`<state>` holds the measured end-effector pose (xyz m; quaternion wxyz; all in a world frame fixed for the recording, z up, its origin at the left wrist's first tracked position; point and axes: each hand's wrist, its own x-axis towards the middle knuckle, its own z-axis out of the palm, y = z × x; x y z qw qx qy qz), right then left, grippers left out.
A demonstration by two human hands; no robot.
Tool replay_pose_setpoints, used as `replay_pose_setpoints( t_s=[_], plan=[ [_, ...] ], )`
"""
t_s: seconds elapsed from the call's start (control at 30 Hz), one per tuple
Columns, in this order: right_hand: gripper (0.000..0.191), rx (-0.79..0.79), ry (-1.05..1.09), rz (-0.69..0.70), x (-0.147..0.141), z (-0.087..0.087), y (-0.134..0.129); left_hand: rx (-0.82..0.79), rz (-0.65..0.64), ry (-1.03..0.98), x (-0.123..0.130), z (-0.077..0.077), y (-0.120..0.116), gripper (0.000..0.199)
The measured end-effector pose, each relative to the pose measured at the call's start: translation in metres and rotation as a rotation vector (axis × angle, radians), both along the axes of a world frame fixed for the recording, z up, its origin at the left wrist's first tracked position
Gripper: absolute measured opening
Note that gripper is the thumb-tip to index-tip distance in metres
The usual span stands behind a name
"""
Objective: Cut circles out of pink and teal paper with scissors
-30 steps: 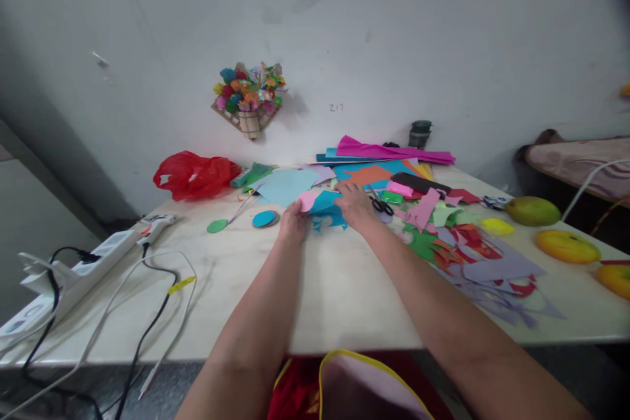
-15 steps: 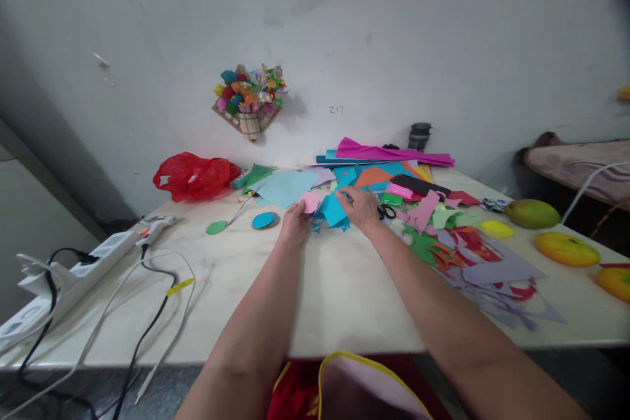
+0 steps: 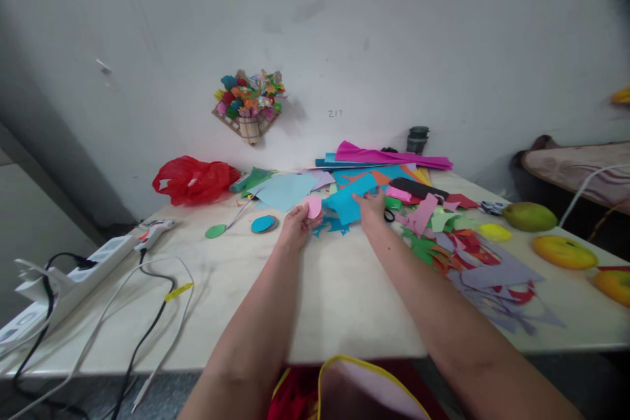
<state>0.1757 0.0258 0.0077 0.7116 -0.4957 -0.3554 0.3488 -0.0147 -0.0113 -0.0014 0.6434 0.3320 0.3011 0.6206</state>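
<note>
Pink paper, cut round, sits pinched between thumb and fingers of the left hand. The right hand, fingers nearly closed, holds a blue sheet near what look like blue scraps. Pale tabletop runs on to its front edge.

Left hand is pinching a pink paper disc; right hand is holding a blue sheet. Blue-topped disc stack is sitting left of both.
</note>
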Motion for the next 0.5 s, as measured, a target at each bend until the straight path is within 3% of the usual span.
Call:
replay_pose_setpoints(
  t_s=[0.1, 0.2, 0.5],
  plan=[
    [0.041, -0.004, 0.18, 0.221, -0.0013, -0.0004, -0.0002, -0.018, -0.091, 0.054, -0.001, 0.0015, -0.0026, 0.018],
    [0.036, -0.03, 0.242, 0.383, -0.0006, -0.0013, -0.0011, -0.015, -0.158, 0.112, -0.0011, 0.0031, -0.0039, 0.017],
    [0.041, 0.094, -0.015, 0.442, 0.0034, 0.0057, -0.0088, 0.034, -0.182, 0.158, 0.0052, -0.0017, -0.0022, 0.025]
  ],
)
